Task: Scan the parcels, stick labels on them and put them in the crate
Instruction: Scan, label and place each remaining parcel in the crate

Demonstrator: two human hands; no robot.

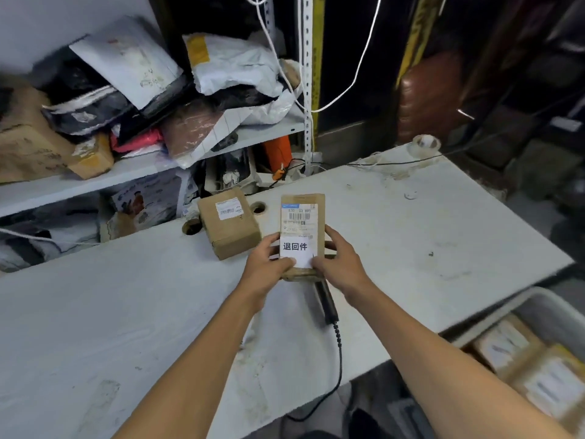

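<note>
A flat brown parcel (303,217) with a printed shipping label is held above the white table (126,296). A white sticker (296,250) with black characters lies on its near half. My left hand (269,259) grips the parcel's left edge, thumb on the sticker's lower corner. From the other side, my right hand (335,256) grips the right edge, its thumb at the sticker's right side. A second brown parcel (229,226) sits on the table just left. The black scanner (326,301) lies under my hands, cord running off the near edge. The crate (522,308) at lower right holds labelled boxes.
Metal shelves (142,166) at the back left are piled with mailer bags and cartons. A tape roll (425,144) stands at the table's far corner. Two round holes (258,208) pierce the table beside the second parcel. White cables (354,80) hang behind.
</note>
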